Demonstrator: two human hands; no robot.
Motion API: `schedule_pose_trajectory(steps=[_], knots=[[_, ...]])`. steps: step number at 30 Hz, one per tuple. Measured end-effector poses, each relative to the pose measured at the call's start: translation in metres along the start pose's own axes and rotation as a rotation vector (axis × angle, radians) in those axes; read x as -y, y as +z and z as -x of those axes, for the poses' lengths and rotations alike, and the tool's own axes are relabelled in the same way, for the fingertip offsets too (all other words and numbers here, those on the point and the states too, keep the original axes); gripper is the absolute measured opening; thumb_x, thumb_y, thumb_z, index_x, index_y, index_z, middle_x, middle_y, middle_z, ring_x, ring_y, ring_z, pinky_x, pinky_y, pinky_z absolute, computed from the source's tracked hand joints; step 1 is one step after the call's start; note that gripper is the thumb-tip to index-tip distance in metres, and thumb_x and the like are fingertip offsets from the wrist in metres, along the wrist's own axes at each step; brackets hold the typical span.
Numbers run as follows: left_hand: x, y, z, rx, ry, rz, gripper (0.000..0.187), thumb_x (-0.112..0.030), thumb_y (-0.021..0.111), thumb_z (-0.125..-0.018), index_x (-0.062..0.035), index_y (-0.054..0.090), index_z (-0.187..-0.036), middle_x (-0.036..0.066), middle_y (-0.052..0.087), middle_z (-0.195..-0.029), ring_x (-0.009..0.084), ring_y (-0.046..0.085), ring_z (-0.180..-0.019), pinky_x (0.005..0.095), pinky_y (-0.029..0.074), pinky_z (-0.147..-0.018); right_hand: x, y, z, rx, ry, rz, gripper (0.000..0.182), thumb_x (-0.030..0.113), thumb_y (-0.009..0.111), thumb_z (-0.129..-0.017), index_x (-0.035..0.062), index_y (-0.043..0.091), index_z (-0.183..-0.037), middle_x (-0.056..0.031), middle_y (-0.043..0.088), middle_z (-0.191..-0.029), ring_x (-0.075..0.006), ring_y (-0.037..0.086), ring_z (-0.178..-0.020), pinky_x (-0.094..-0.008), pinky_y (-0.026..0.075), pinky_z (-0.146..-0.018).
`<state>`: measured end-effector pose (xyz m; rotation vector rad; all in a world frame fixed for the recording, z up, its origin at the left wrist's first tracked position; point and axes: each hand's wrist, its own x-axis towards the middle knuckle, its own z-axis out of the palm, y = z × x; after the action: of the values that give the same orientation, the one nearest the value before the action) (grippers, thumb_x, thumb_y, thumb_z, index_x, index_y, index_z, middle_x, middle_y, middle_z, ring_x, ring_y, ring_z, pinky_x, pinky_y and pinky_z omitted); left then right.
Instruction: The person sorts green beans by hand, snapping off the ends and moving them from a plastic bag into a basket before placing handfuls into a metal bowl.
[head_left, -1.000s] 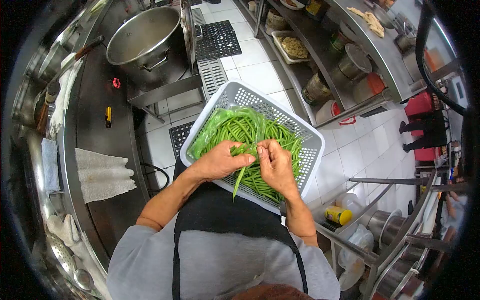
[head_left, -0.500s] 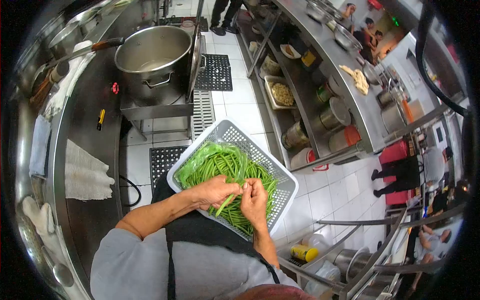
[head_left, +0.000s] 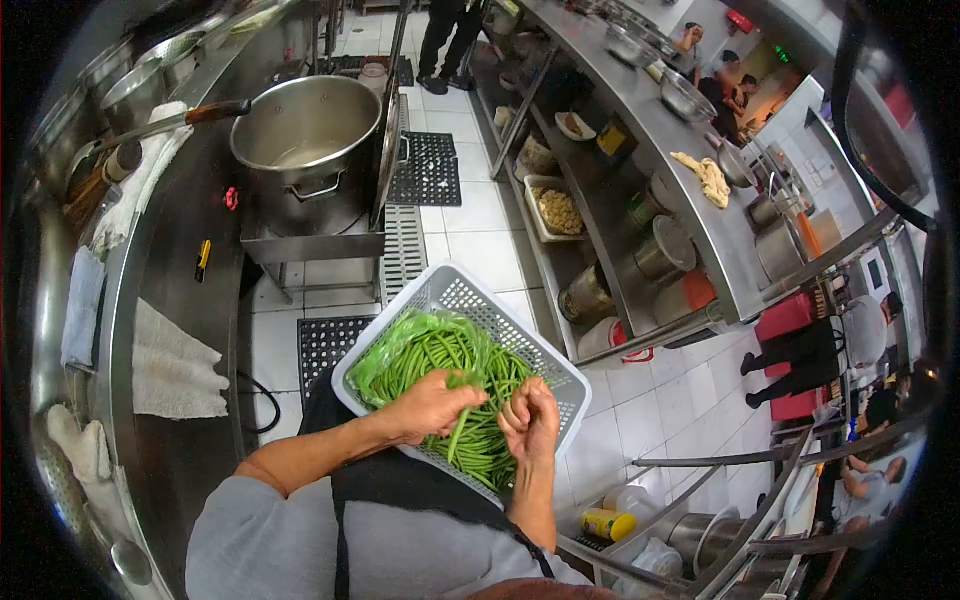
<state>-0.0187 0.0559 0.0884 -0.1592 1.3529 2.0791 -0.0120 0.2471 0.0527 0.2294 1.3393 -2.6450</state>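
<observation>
A light grey perforated plastic basket (head_left: 545, 352) rests at my lap, holding a pile of long green beans (head_left: 470, 352). A clear plastic bag (head_left: 385, 345) lies crumpled over the beans on the left side. My left hand (head_left: 435, 405) is closed around green beans, one of them pointing down below the fingers. To its right, apart from it, my right hand (head_left: 530, 418) is raised over the basket's right part with its fingers curled in; whatever may be between them is hidden.
A large steel pot (head_left: 305, 120) stands on a low metal stand ahead. On the left counter lie a yellow cutter (head_left: 203, 260) and a white cloth (head_left: 175, 360). Steel shelving (head_left: 600, 200) with containers runs along the right. Other people stand farther off.
My hands, together at the beans before, are now apart: the right one has moved to the right. My left hand keeps its grip. The view has shifted slightly.
</observation>
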Motion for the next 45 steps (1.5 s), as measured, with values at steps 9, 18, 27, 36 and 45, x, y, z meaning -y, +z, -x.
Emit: schedule_pose_trajectory(steps=[9, 18, 27, 36, 45], knots=[[-0.001, -0.02, -0.011, -0.118, 0.279, 0.032, 0.014, -0.021, 0.063, -0.095, -0.0078, 0.057, -0.099, -0.009, 0.039, -0.055, 0.0016, 0.03, -0.043, 0.0213, 0.022, -0.038, -0.037, -0.011, 0.012, 0.113, 0.291, -0.397, 0.01, 0.01, 0.044, -0.086, 0.0037, 0.045, -0.079, -0.0056, 0.043, -0.071, -0.0133, 0.036, -0.05, -0.0262, 0.032, -0.038], [0.006, -0.039, -0.017, -0.262, 0.509, -0.319, 0.026, -0.019, 0.066, -0.092, 0.0004, 0.063, -0.109, 0.003, 0.066, -0.091, 0.0057, 0.056, -0.084, 0.0226, 0.047, -0.078, -0.031, 0.024, 0.021, 0.151, 0.243, 0.307, 0.026, 0.022, 0.053, -0.099, 0.0041, 0.051, -0.119, 0.0061, 0.038, -0.061, -0.004, 0.028, -0.045, -0.021, 0.022, -0.039], [0.002, -0.041, -0.013, -0.225, 0.325, 0.147, 0.018, -0.022, 0.068, -0.091, -0.0062, 0.06, -0.095, -0.011, 0.043, -0.057, 0.0, 0.03, -0.043, 0.0213, 0.021, -0.038, -0.039, 0.027, 0.024, 0.11, 0.196, 0.562, 0.027, 0.024, 0.05, -0.101, 0.0007, 0.062, -0.105, 0.0078, 0.044, -0.068, -0.0014, 0.036, -0.057, -0.0187, 0.027, -0.051], [0.005, -0.038, -0.022, -0.298, 0.492, -0.155, 0.022, -0.019, 0.067, -0.091, 0.0002, 0.064, -0.102, 0.0, 0.066, -0.087, 0.0071, 0.057, -0.08, 0.024, 0.048, -0.073, -0.038, 0.022, 0.026, 0.24, 0.143, 0.613, 0.023, 0.016, 0.048, -0.101, 0.0, 0.064, -0.106, 0.0056, 0.05, -0.07, -0.0029, 0.04, -0.057, -0.0194, 0.031, -0.052], [-0.002, -0.022, 0.008, -0.11, 0.478, -0.648, 0.017, -0.017, 0.071, -0.087, -0.0007, 0.065, -0.086, 0.001, 0.066, -0.079, 0.0082, 0.058, -0.073, 0.0251, 0.049, -0.069, -0.045, 0.01, 0.026, -0.06, -0.036, 0.735, 0.021, 0.01, 0.05, -0.096, -0.0018, 0.061, -0.083, 0.0011, 0.056, -0.069, -0.0082, 0.048, -0.064, -0.0239, 0.04, -0.06]])
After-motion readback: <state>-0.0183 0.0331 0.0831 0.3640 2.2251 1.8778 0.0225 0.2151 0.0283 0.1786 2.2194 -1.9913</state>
